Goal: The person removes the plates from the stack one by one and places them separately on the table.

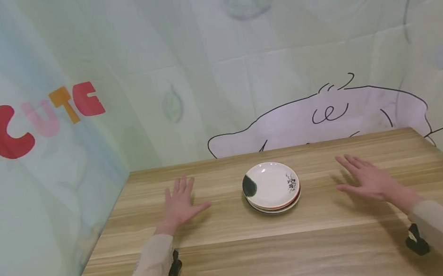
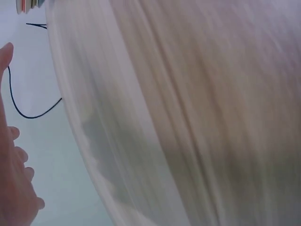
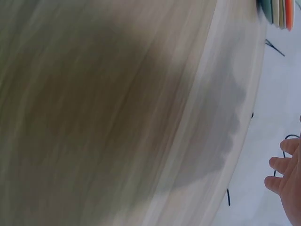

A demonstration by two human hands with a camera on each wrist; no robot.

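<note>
A stack of small round plates [image 1: 271, 187] sits near the middle of the table; the top one is white with a dark green patch at its left and a dark floral sprig at its right. To the left of the stack, my left hand [image 1: 180, 204] is spread with the thumb pointing toward the plates, apart from them. On the other side, my right hand [image 1: 367, 179] is held with straight fingers, also apart from the plates. Neither hand holds anything. The right wrist view catches the plates' stacked edges [image 3: 278, 13] at its top right corner.
The wood-grain table [image 1: 240, 266] ends at a straight far edge. Behind it and to the left hangs a printed curtain [image 1: 143, 73] with coloured "CUTE" letters and a cartoon animal. Dark wrist-worn devices [image 1: 174, 264] show at both sleeves.
</note>
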